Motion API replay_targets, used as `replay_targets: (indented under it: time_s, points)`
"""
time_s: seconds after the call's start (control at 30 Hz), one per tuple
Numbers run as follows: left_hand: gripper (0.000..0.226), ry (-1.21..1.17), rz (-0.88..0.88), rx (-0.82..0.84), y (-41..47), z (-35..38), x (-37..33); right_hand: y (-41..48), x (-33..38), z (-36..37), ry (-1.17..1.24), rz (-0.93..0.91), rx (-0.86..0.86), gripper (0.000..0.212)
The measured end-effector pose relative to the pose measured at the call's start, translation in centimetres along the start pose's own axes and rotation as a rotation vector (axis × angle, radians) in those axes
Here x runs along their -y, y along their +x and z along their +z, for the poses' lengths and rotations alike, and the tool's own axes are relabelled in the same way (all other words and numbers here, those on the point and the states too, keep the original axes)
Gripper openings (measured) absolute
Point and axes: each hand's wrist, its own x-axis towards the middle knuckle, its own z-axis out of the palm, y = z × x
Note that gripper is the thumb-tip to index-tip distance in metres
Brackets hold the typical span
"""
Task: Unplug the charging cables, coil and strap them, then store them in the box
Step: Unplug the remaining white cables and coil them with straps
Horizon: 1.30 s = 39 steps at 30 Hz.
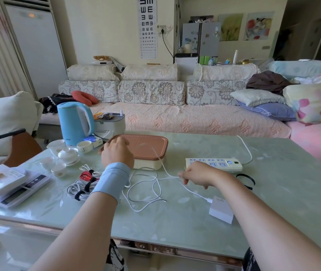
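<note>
Head view: right hand (196, 174) fingers pinch the thin, limp white charging cable (194, 192), looped loosely on the pale green glass tabletop (273, 192), light and floppy, probably best gathered near its plug end; left hand (116, 153) rests on the terracotta-lidded cream box (146, 147), grip unclear.

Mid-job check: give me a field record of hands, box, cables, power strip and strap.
left hand: on the closed box lid, left corner, grip unclear
right hand: pinches white cable
white cable: loose, uncoiled, joined to white charger
power strip: no plugs seen
strapped coils: red and grey, by left wrist
black strap: loose, right of right hand
</note>
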Motion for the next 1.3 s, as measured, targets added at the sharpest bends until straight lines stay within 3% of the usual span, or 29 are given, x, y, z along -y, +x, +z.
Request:
replay_targets:
  time_s: [0.07,0.13,0.2,0.3,0.4,0.5,0.63,0.77,0.87,0.93,1.03,1.13,1.3]
  points:
    - [0.058,0.101,0.171,0.006,-0.5,0.8,-1.3,-0.5,0.2,-0.2,0.032,-0.021,-0.016,0.028]
    - [0.069,0.044,0.419,0.028,-1.4,1.5,-3.8,-0.9,0.4,-0.2,0.108,-0.058,-0.011,0.024]
    - [0.069,-0.092,0.544,0.245,-2.9,2.4,-6.2,-1.0,0.3,-0.2,0.175,-0.107,-0.02,0.026]
    - [0.049,-0.166,0.513,0.545,-5.2,4.9,-8.1,-0.9,-0.5,-0.3,0.245,-0.173,-0.123,0.027]
    - [0.026,-0.129,0.481,0.564,-5.6,6.6,-8.2,-0.7,-2.5,-0.8,0.286,-0.141,-0.245,0.022]
    - [0.02,-0.061,0.449,0.456,-4.6,7.3,-8.3,-0.9,-5.3,-1.4,0.228,-0.085,-0.237,0.016]
    - [0.019,-0.004,0.414,0.37,-3.6,8.2,-8.2,-0.2,-8.4,-1.3,0.218,-0.015,-0.146,0.024]
    - [0.028,0.067,0.382,0.67,-3.3,10.2,-9.0,1.0,-9.3,0.0,0.238,0.025,-0.129,0.029]
    - [0.054,0.188,0.473,0.843,-4.4,11.6,-9.8,1.6,-9.5,1.3,0.045,0.05,-0.049,0.034]
    - [0.061,0.26,0.561,0.871,-5.2,12.0,-10.3,1.8,-9.2,1.8,-0.047,0.063,-0.003,0.041]
    - [0.05,0.286,0.623,0.884,-5.6,13.0,-10.4,1.8,-8.4,1.8,-0.172,0.095,-0.021,0.032]
    - [0.029,0.252,0.621,0.902,-5.2,13.9,-10.5,1.6,-8.4,2.3,-0.219,0.049,-0.043,0.061]
    - [0.041,0.365,0.623,0.908,-5.2,14.2,-10.5,1.3,-8.6,3.1,-0.343,-0.053,-0.031,0.044]
